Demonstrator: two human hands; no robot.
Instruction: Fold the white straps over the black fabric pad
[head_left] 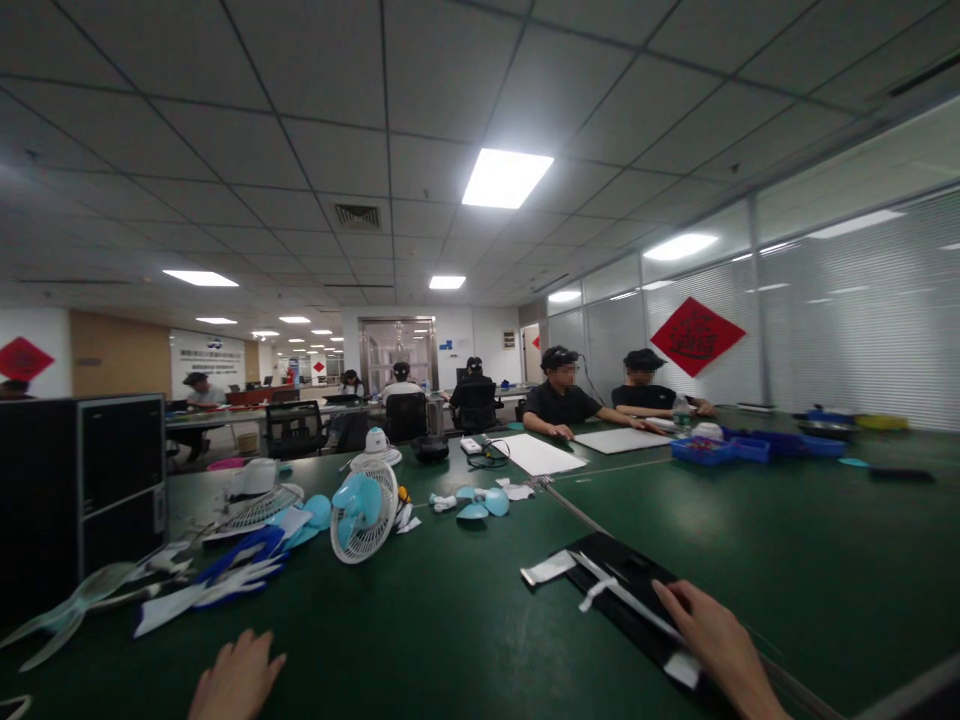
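Note:
My left hand (236,675) lies on the green table (450,620) at the lower left, fingers together and slightly curled, holding nothing. My right hand (712,635) rests at the lower right on a flat black tray (622,580) that carries white strips and a thin white rod (615,590); its fingers lie stretched over the rod's near end. A small white desk fan with blue blades (365,510) stands beyond the left hand. Loose blue fan blades (480,500) lie further back.
A black computer case (82,490) stands at the far left, with white fan grilles (255,505) and white-blue parts (217,580) beside it. Two people sit at the far side with white sheets (544,455). Blue trays (750,447) sit at the right. Glass partitions line the right wall.

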